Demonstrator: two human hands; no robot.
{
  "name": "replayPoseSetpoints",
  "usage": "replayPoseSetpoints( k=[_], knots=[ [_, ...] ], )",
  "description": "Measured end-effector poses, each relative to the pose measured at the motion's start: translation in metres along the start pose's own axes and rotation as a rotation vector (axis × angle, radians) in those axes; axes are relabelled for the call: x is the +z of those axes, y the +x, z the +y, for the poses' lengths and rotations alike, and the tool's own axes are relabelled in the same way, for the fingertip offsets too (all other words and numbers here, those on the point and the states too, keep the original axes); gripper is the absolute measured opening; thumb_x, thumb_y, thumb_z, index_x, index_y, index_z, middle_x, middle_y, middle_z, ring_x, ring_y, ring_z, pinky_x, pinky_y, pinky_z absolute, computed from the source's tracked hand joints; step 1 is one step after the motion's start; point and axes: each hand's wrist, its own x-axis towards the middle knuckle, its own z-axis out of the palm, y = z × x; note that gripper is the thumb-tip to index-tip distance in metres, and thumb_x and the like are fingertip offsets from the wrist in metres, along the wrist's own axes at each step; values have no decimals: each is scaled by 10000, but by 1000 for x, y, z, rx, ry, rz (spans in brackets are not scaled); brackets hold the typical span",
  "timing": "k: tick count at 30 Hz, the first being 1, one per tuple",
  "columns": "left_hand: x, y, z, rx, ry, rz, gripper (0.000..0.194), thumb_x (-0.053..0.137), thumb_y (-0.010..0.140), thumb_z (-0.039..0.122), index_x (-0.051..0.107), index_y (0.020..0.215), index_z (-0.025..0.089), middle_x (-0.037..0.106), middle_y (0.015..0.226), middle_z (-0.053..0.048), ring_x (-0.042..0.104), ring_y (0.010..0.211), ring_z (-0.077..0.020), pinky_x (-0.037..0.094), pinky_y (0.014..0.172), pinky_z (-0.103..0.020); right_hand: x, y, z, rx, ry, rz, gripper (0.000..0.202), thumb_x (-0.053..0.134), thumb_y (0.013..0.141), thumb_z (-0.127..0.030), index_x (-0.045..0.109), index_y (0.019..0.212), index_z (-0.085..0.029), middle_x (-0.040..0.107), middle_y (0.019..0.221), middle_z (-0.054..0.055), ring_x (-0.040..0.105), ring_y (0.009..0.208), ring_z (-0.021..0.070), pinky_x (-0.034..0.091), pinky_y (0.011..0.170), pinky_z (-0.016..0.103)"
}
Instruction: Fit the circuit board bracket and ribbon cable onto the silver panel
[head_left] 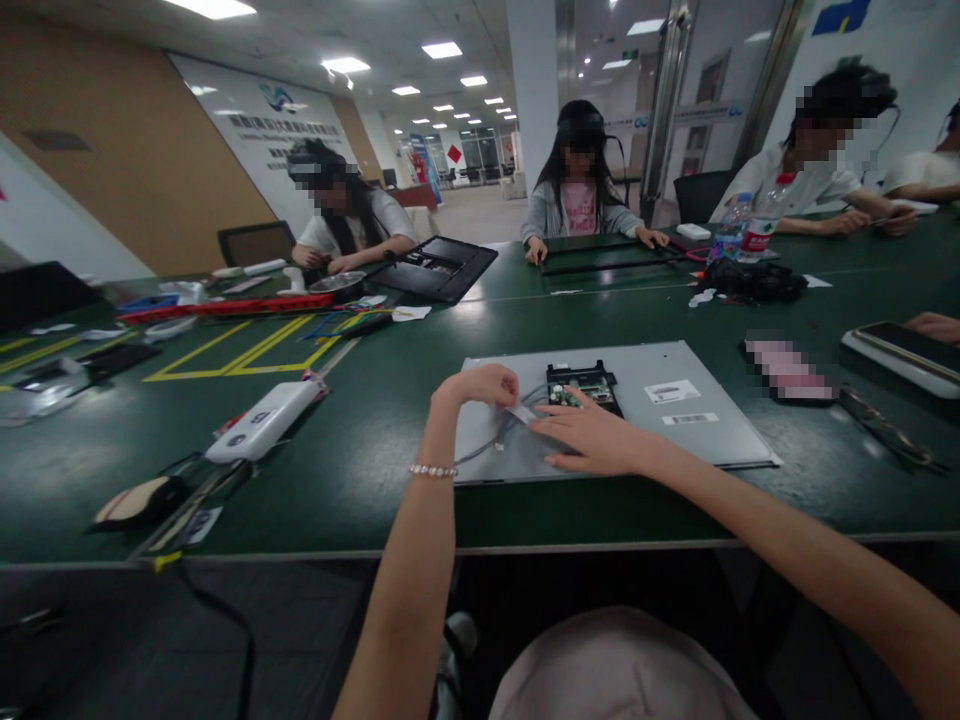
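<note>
A flat display panel (pixel 637 365) with a grey metal back lies on the green table in front of me. On it sits a green circuit board (pixel 581 385) in a black frame, with thin grey cables (pixel 501 437) running off to the left. My left hand (pixel 484 385), a beaded bracelet at its wrist, pinches the end of a pale strip of tape (pixel 521 411) over the panel's left part. My right hand (pixel 592 435) reaches in from the right with fingers stretched, their tips at the strip's other end and partly covering the board.
Left of the panel lie a white power bank (pixel 264 422) and a beige-and-black mouse (pixel 142 502). To the right are a pink phone (pixel 787 370) and another dark-screened device (pixel 911 350). Across the table, people handle black frames (pixel 442 265); bottles (pixel 763 225) stand at the back right.
</note>
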Motion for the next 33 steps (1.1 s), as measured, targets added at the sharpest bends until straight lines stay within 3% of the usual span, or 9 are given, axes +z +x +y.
replayPoseSetpoints(
  k=[8, 24, 33],
  knots=[
    [4, 5, -3, -9, 107, -52, 251, 680, 638, 368, 641, 804, 184, 669, 738, -8, 578, 697, -143, 396, 615, -224, 3, 6, 2, 9, -40, 15, 537, 410, 969, -416, 412, 1432, -143, 454, 1466, 133, 291, 1416, 269, 48, 1160, 551],
    [4, 2, 3, -101, 90, -82, 373, 692, 612, 481, 605, 829, 190, 628, 708, -3, 547, 674, -147, 381, 603, -243, -1, 1, -5, 44, -6, -25, 474, 401, 975, -420, 494, 1366, -170, 529, 1403, 128, 331, 1396, 258, -5, 1144, 584],
    [5, 1, 5, -147, 34, -89, 379, 710, 577, 461, 589, 810, 188, 638, 738, -6, 546, 641, -129, 389, 576, -225, -4, 0, -6, 31, -37, -10, 432, 399, 979, -411, 543, 1305, -167, 585, 1342, 123, 361, 1379, 259, -6, 1144, 581]
  ],
)
